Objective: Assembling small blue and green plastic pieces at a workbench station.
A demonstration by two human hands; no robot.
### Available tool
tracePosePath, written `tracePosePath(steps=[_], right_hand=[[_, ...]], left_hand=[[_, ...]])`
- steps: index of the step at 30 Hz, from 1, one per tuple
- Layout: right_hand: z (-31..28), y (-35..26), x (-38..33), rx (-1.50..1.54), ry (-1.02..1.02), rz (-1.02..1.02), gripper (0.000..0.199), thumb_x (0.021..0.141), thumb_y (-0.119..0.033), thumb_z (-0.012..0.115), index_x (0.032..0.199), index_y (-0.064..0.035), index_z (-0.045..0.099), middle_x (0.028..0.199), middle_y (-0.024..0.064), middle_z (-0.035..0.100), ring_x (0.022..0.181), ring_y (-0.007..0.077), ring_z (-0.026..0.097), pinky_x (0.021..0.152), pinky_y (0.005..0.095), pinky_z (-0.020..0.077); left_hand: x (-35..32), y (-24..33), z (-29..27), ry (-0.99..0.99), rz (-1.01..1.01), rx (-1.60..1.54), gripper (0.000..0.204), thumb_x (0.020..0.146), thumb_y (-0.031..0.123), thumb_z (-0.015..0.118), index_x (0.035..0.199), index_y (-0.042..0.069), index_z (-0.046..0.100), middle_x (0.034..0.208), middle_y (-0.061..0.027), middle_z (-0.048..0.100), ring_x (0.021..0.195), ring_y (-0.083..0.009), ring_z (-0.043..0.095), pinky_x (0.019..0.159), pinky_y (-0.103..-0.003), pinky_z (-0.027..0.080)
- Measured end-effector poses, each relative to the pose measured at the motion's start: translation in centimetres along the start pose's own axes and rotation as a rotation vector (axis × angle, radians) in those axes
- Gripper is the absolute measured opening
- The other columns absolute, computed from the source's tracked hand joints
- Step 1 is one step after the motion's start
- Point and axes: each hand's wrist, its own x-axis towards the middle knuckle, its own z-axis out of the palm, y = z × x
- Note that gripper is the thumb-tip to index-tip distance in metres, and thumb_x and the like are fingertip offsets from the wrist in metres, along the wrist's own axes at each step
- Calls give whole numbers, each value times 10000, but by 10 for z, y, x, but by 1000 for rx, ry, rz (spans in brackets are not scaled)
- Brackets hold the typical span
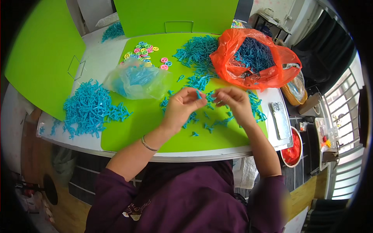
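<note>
My left hand [179,107] pinches a small blue plastic piece [198,94] between thumb and fingertips above the green board [155,138]. Close to its right, my right hand [237,104] has its thumb and fingers pressed together; what they hold, if anything, is too small to make out. Loose teal plastic pieces [208,127] lie scattered under and around both hands. Beyond them is a denser teal heap [200,48]. A clear plastic bag [149,82] with blue pieces inside rests left of my left hand.
A big pile of blue pieces [87,108] covers the table's left side. At the back right, a red plastic bag [229,64] holds darker pieces. Colourful small rings [144,50] lie behind the clear bag. A phone [280,120] sits near the right edge. Green panels [176,15] stand behind.
</note>
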Motion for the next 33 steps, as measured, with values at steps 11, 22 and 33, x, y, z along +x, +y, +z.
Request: tracePosePath(steps=[11,22,33], right_hand=[[-33,25,21,-1155,161,-342,171,805,-88,601,956,-29,655,923,138,604,877,287,575,785,350,451],[-15,1,24,-1124,-122,-19,143,755,-103,608,858,-14,651,862,126,635,820,274,619,751,358,478],[19,-18,-4,-647,82,-363,179,748,18,668,924,-13,671,828,68,656,734,142,606,671,256,460]], left_hand=[[1,31,-15,43,-166,-266,201,896,102,545,1077,17,561,1026,-90,607,910,-152,597,823,-270,494],[-1,23,-19,-5,-249,-269,308,930,138,471,1196,-15,499,1068,-103,587,950,-186,589,857,-301,484],[-2,15,-12,-134,-357,-259,289,944,147,450,1192,6,499,1077,-98,601,946,-181,601,846,-302,493]])
